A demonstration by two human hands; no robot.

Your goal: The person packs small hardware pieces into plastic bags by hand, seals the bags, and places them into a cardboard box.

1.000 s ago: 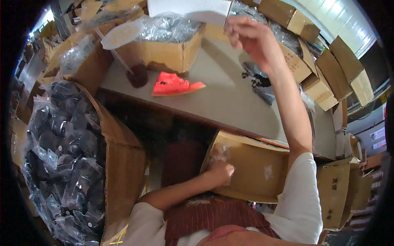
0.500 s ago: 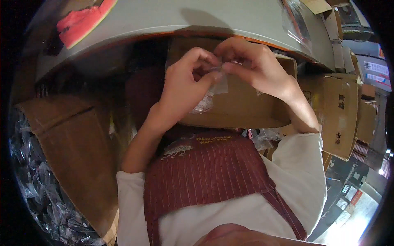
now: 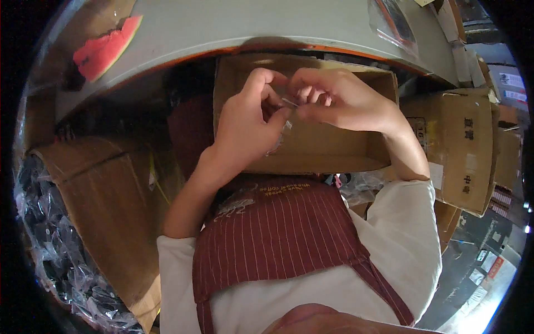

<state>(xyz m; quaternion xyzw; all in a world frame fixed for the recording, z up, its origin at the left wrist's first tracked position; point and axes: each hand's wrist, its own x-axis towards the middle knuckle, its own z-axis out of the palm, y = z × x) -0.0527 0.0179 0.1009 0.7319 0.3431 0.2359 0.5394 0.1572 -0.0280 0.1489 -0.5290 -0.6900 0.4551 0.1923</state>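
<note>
Right hand [image 3: 359, 104] above open carton [image 3: 328, 160]; tabletop [image 3: 222, 22] with watermelon slice [image 3: 105, 51] beyond.

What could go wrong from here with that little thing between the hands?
The small thin piece between the left hand and right hand might slip and drop into the open cardboard box below. The watermelon slice lies near the table's front edge, so a bump could knock it off.
</note>
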